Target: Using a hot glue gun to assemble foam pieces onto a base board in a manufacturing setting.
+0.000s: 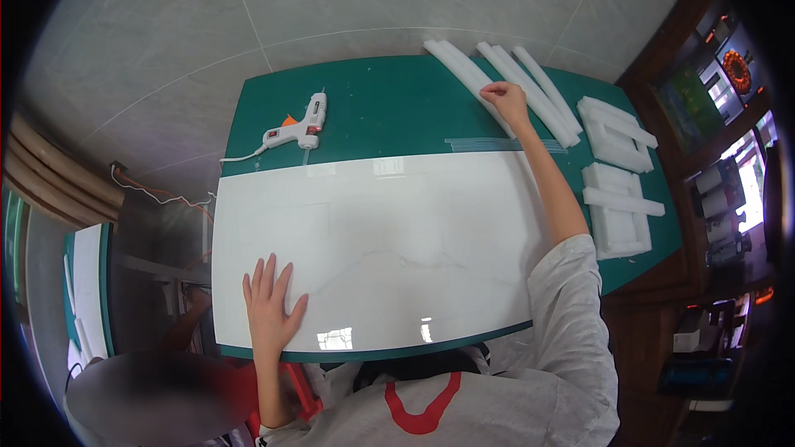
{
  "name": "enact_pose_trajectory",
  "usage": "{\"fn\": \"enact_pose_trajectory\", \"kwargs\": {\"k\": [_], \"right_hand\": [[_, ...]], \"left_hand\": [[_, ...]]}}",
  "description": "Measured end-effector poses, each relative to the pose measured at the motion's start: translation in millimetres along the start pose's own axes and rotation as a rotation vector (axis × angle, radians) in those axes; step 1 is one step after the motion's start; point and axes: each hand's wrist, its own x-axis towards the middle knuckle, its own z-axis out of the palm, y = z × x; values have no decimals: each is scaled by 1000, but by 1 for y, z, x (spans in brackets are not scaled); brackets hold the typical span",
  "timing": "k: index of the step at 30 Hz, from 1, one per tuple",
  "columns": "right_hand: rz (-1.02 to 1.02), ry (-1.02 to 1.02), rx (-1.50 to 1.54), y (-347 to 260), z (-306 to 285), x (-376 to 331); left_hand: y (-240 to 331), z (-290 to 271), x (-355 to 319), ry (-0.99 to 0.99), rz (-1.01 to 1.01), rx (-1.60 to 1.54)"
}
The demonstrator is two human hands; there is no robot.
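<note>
My left hand (272,308) lies flat with fingers spread on the near left part of a glossy white board (397,240). My right hand (507,102) is stretched to the far side, thumb and fingers closed in a pinch. It is over a long white foam strip (455,64); whether the fingers grip the strip or something small is hidden. More foam strips (530,87) lie just to its right. Below the hand, clear glue sticks (480,146) lie along the board's far edge.
A white hot glue gun (298,126) with an orange trigger and a cord rests on the green table (373,108) at far left. Two white foam frames (617,134) lie at the right. A grey wall (331,0) stands behind. Someone's blurred head (161,397) is at lower left.
</note>
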Motion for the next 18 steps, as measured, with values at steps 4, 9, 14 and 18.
{"fn": "enact_pose_trajectory", "kwargs": {"k": [4, 9, 14, 18], "right_hand": [[-64, -87, -1, -23, 38, 10], [-101, -233, 38, -33, 87, 18], [-72, -244, 59, -46, 120, 28], [-44, -246, 47, -46, 137, 39]], "left_hand": [[-1, 1, 1, -5, -11, -5], [0, 1, 1, -15, -10, -20], [0, 0, 1, -12, -23, -39], [1, -2, 3, -15, -33, -50]]}}
